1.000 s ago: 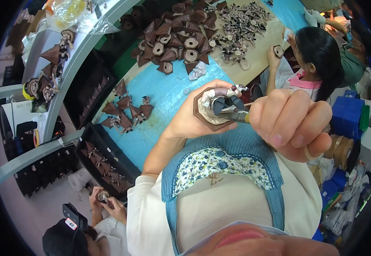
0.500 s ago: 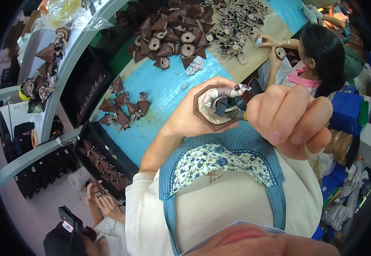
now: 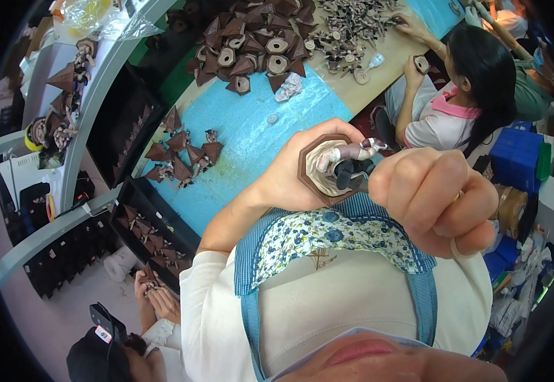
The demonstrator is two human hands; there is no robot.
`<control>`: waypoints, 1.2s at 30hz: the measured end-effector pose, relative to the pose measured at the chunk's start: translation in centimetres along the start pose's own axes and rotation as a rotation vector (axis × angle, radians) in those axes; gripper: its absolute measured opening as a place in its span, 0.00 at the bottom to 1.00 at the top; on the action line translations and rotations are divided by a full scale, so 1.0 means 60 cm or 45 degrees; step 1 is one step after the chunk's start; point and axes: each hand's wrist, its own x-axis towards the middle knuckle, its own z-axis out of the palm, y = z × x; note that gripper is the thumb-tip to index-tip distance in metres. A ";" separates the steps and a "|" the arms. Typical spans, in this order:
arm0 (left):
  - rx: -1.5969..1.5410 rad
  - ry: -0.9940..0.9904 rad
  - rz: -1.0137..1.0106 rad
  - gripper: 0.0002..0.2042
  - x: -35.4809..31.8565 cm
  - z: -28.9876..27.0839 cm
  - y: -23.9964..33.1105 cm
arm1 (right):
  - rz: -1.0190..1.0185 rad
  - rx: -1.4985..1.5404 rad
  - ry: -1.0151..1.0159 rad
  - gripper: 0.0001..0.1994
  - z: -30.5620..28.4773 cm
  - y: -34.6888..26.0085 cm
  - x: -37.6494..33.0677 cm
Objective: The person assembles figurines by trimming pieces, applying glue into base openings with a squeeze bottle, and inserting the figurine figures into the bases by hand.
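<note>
In front of my apron, my left hand [image 3: 283,175] is closed round a small figurine [image 3: 348,153] with a brown, many-sided base [image 3: 303,170]. Inside the base's rim is a cream, rippled surface, with pale mauve and dark limb-like parts standing out of it. My right hand [image 3: 426,194], a ring on one finger, is curled into a fist close beside the figurine. It grips a thin tool, of which only a short grey shaft [image 3: 361,184] shows at the dark parts; the fingers hide the rest, and its kind cannot be told.
Brown pointed pieces [image 3: 245,44] are heaped at the back of the blue-covered table [image 3: 238,127], beside small figure parts [image 3: 347,32]. Several assembled pieces [image 3: 178,153] lie at left, near black trays [image 3: 153,235]. One co-worker [image 3: 448,95] sits at right, another [image 3: 118,350] at lower left.
The figurine and my left hand have shifted slightly right and down in view. My right hand stays at the figurine. The right co-worker's arm now reaches into the small parts; a small white bottle lies there.
</note>
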 end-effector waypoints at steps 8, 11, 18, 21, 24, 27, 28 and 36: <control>0.144 0.007 0.055 0.23 0.003 0.012 0.006 | -0.090 -0.247 -0.069 0.19 0.016 0.001 -0.002; 0.051 0.013 0.020 0.23 0.007 0.012 0.005 | -0.096 -0.305 0.005 0.19 0.018 -0.001 -0.004; 0.008 0.090 0.014 0.26 0.001 0.004 0.003 | 0.169 -0.263 -0.088 0.15 -0.010 -0.012 0.012; 0.008 0.107 0.023 0.28 0.002 -0.008 -0.007 | 0.152 -0.212 0.024 0.15 -0.004 -0.042 0.029; -0.124 0.127 0.048 0.28 0.001 -0.011 -0.012 | 0.133 -0.292 -0.029 0.14 -0.004 -0.054 0.037; -0.029 0.122 0.218 0.28 0.000 -0.012 -0.018 | 0.174 -0.280 -0.095 0.14 -0.008 -0.044 0.029; -0.030 0.118 0.219 0.28 0.001 -0.012 -0.016 | 0.169 -0.265 -0.121 0.14 -0.009 -0.043 0.029; -0.022 0.008 -0.016 0.27 0.004 -0.008 0.003 | 0.119 -0.276 -0.258 0.16 -0.016 -0.022 0.019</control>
